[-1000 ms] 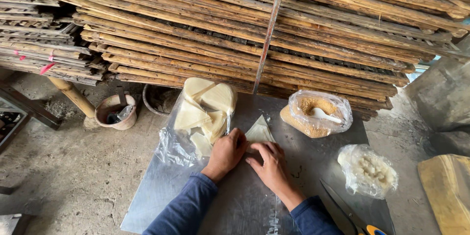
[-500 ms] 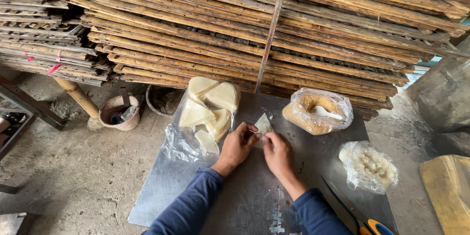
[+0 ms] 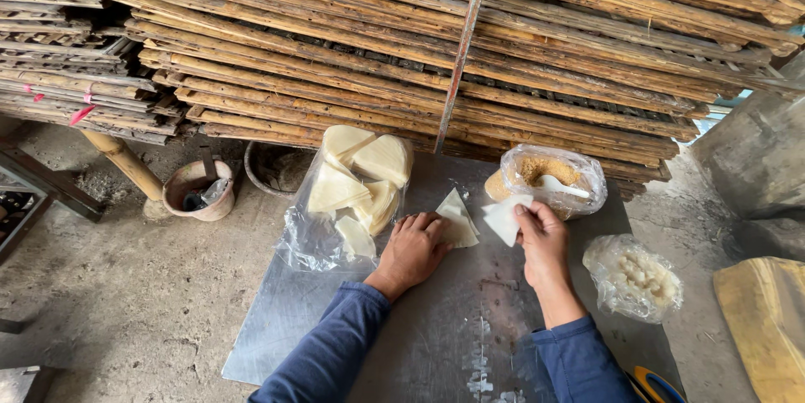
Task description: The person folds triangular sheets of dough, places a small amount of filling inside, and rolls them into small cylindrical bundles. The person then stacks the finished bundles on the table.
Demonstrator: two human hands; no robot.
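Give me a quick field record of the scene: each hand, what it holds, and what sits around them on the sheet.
surface: metal sheet on a concrete floor
left hand: pressing down on a pale triangular wrapper that lies on the sheet
right hand: holding a separate thin white sheet by its edge, lifted off the triangle
left of hands: open clear bag of stacked pale wrappers
behind right hand: bag of brown crumbly filling with a white spoon in it
right: bag of whitish lumps
backdrop: stacked bamboo racks
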